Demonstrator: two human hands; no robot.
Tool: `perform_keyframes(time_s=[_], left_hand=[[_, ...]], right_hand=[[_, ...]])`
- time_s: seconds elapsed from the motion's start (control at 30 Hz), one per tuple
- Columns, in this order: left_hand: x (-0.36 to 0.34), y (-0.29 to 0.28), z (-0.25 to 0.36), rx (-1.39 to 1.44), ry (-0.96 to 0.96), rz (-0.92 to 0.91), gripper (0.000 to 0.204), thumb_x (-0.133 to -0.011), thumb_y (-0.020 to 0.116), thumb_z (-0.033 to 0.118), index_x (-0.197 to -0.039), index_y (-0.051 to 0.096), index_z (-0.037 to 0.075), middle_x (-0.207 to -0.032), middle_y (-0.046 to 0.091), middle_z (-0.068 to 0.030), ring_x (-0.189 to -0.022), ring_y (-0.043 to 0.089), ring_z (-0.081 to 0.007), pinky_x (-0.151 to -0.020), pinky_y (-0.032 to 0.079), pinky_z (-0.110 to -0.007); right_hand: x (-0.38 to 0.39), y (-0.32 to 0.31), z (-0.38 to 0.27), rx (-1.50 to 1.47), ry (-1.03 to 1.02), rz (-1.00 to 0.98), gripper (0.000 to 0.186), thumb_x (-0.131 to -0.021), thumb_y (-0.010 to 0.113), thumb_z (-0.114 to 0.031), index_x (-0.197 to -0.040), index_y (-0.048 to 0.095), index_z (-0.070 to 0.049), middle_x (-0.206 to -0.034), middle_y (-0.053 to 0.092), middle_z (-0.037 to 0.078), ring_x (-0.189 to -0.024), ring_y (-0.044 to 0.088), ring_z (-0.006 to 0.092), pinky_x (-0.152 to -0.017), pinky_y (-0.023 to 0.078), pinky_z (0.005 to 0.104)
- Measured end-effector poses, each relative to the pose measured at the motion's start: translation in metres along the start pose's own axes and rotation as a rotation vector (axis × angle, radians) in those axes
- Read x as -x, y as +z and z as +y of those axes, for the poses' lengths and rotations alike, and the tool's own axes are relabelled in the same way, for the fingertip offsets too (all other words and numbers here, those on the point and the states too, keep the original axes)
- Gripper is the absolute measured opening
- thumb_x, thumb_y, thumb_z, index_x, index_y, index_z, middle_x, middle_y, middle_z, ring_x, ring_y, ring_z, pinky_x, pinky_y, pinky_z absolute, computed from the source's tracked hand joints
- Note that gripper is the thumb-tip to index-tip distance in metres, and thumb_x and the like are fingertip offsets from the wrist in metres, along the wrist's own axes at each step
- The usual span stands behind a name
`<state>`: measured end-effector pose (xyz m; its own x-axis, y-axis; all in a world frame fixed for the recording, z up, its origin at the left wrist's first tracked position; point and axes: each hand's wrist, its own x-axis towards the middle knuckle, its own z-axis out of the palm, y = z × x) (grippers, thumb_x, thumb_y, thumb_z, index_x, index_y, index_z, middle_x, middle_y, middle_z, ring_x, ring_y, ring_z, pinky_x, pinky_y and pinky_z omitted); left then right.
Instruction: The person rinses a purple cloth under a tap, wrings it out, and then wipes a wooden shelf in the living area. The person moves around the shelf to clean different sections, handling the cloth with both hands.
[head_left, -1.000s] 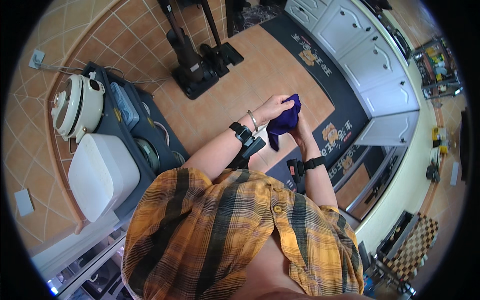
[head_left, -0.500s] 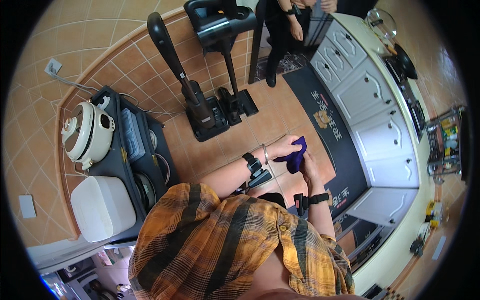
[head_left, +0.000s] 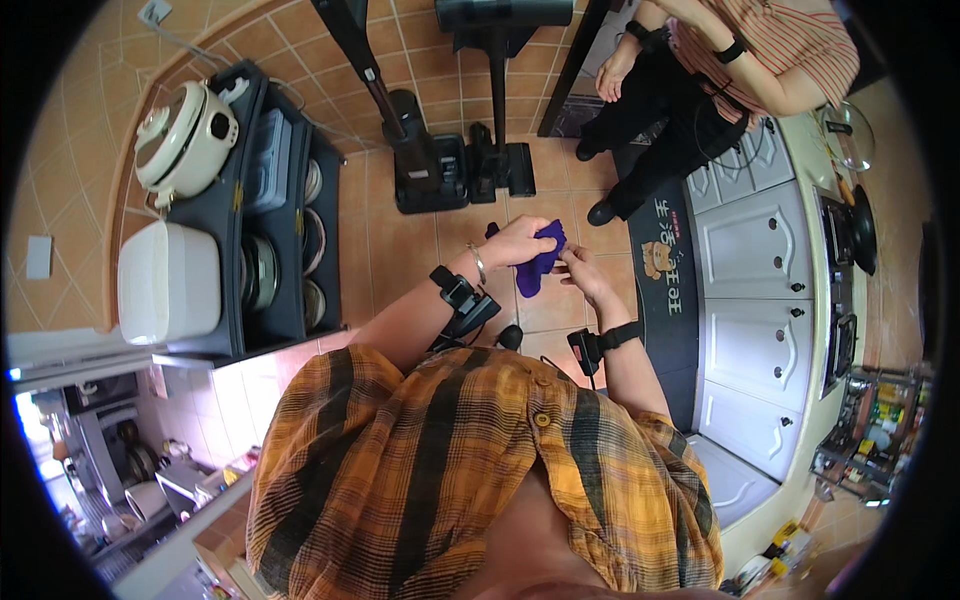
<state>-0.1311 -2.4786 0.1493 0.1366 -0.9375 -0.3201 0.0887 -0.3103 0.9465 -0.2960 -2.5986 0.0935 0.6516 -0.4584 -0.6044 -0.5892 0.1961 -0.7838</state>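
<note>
A dark purple cloth (head_left: 533, 278), bunched and hanging in folds, is held in front of me above the tiled floor. My left hand (head_left: 522, 240) is closed around its upper part, with the thumb pressed on the fabric. A bit of purple also shows on the far side of this hand. My right hand (head_left: 588, 272) is at the cloth's right edge, its fingertips pinching the fabric there. A bracelet and a strapped-on black device are on my left wrist; another black device sits on my right wrist.
Two upright floor cleaners (head_left: 415, 150) stand on docks ahead. To the left, a dark shelf cart (head_left: 225, 235) carries a cream cooker (head_left: 185, 145) and a white bin (head_left: 168, 282). White cabinets (head_left: 750, 350) and a dark mat (head_left: 660, 330) line the right. Another person (head_left: 650, 130) stands ahead right.
My view has turned to the right, and the other person now shows much more fully. Both hands still hold the cloth, which hangs lower from my left hand.
</note>
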Motion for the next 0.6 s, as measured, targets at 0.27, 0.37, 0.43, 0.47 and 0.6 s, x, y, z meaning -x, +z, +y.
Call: perform_keyframes(time_s=[0.27,0.37,0.43,0.47,0.6], left_hand=[[0.03,0.013,-0.028,0.033,-0.017,0.024,0.02,-0.092,0.06,0.015,-0.102,0.063,-0.002,-0.088,0.064,-0.0003,-0.076,0.058,-0.0067,-0.068,0.05,-0.023],[0.04,0.019,-0.037,0.081,-0.015,-0.051,0.018,-0.093,0.06,0.015,-0.101,0.064,-0.001,-0.087,0.064,0.0002,-0.075,0.058,-0.0064,-0.068,0.05,-0.023],[0.046,0.022,-0.045,0.013,0.043,-0.109,0.018,-0.093,0.06,0.014,-0.102,0.065,-0.001,-0.088,0.065,0.0,-0.077,0.058,-0.0065,-0.069,0.05,-0.023],[0.047,0.026,-0.049,-0.05,0.014,-0.117,0.02,-0.094,0.059,0.013,-0.106,0.065,-0.002,-0.091,0.066,-0.0008,-0.08,0.059,-0.0071,-0.073,0.051,-0.023],[0.052,0.046,-0.063,-0.036,0.032,-0.25,0.021,-0.094,0.059,0.012,-0.108,0.065,-0.002,-0.093,0.067,-0.0014,-0.083,0.059,-0.0077,-0.075,0.05,-0.024]], right_hand=[[0.014,0.015,0.011,0.165,-0.295,-0.246,0.06,-0.083,0.067,-0.007,-0.139,0.046,-0.001,-0.123,0.06,0.012,-0.11,0.059,0.0229,-0.097,0.047,0.0343],[0.025,0.026,0.021,0.173,-0.257,-0.211,0.044,-0.087,0.068,-0.013,-0.126,0.056,0.003,-0.116,0.064,0.012,-0.104,0.061,0.0191,-0.092,0.049,0.0322],[0.034,0.034,0.03,0.152,-0.144,-0.149,0.044,-0.088,0.068,-0.014,-0.125,0.056,0.005,-0.112,0.066,0.012,-0.099,0.064,0.0192,-0.088,0.051,0.0325],[0.039,0.036,0.035,0.134,-0.158,-0.147,0.041,-0.088,0.067,-0.014,-0.123,0.058,0.006,-0.109,0.067,0.011,-0.097,0.064,0.0186,-0.087,0.052,0.0319],[0.079,0.04,0.065,0.053,-0.064,-0.04,0.031,-0.091,0.065,-0.015,-0.114,0.064,0.006,-0.101,0.07,0.01,-0.092,0.065,0.0162,-0.084,0.053,0.0298]])
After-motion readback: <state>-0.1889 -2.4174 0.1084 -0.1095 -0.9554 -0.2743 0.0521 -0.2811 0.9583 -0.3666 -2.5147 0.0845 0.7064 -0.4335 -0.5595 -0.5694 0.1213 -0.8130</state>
